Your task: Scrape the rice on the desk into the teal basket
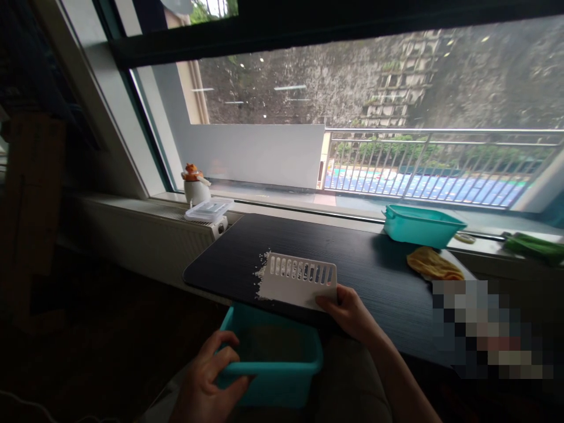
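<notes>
My left hand (214, 370) grips the rim of a teal plastic bin (275, 382), with its fingers inside and thumb outside. The bin is below the near edge of the black table (365, 258), over my lap. Pinched at its right end by my right hand (350, 311) is a flat white plastic plate (291, 292) with a row of slots along its far side. The plate lies low over the tabletop, near the edge above the bin. Small white granules (261, 276) are scattered at its left end, and some show through the slots. The bin's inside is dark.
A second teal bin (420, 226) stands at the table's far right, near a yellow cloth (434, 264). A green cloth (535, 248) lies on the right sill. On the left, a clear plastic lid (209, 209) and a white pot (197, 191) rest by the radiator (189, 247).
</notes>
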A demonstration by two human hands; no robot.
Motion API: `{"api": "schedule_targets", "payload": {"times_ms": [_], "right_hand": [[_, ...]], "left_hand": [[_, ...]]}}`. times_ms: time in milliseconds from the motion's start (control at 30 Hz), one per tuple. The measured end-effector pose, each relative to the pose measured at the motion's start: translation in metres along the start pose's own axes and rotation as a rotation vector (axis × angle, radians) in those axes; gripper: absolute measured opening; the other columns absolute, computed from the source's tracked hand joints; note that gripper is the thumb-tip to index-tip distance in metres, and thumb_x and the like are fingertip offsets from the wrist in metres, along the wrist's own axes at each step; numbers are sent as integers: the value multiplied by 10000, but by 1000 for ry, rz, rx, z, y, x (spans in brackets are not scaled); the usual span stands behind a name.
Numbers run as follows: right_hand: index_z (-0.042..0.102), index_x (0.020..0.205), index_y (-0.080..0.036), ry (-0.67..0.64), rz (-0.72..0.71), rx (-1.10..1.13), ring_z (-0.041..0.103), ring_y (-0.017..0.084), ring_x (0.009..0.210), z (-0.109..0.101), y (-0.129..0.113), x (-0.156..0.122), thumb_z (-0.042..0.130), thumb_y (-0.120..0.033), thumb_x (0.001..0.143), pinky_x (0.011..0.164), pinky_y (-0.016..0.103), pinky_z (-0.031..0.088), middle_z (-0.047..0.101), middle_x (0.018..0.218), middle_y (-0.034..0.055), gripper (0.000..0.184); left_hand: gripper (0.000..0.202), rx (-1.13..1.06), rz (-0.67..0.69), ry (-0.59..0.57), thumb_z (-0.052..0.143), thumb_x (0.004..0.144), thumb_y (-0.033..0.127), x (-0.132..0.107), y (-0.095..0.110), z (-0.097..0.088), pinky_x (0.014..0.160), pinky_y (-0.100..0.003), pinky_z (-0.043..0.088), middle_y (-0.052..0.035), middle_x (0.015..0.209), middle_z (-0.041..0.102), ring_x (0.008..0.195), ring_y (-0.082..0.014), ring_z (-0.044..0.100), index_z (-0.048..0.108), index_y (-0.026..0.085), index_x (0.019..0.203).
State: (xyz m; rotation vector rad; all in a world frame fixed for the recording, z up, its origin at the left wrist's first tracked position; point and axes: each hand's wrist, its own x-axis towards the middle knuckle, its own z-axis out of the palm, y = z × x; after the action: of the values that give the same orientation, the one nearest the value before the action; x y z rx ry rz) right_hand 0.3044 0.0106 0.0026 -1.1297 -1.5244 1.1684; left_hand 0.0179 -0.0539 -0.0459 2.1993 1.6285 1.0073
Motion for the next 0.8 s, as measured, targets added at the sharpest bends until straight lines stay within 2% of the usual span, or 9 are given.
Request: {"api": "schedule_targets", "payload": {"times_ms": [200,433,633,800], "right_hand": [[681,969,-151,52,-9,-3,664,289,891,0,2,-1,693,-438,730,792,436,547,721,953,95,373],[679,1021,-170,-58,-1,13,658,281,921,-2,0,-2,675,-386,764,795,414,545,715,999,84,335],[679,1014,-158,2,-8,33,655,294,932,-1,1,-2,687,-405,749,813,437,539,713,1001,101,363],[677,1014,-155,-82,12,44,656,284,919,-2,-3,-3,689,-416,744,787,416,552,713,1001,97,376]], "left_hand": [[155,-10,-8,18,660,686,288,0,-1,-1,621,-194,540,-36,923,624,727,-164,660,614,200,566],[163,-3,-5,17,654,694,286,1,0,-1,595,-188,531,-42,931,633,722,-166,665,615,199,563],[141,13,-15,18,667,683,274,-1,-2,-1,623,-196,538,-35,944,627,745,-172,670,623,203,569],[144,-18,-44,-8,665,695,291,-2,-3,-1,621,-198,542,-40,962,622,755,-172,664,633,200,587]]}}
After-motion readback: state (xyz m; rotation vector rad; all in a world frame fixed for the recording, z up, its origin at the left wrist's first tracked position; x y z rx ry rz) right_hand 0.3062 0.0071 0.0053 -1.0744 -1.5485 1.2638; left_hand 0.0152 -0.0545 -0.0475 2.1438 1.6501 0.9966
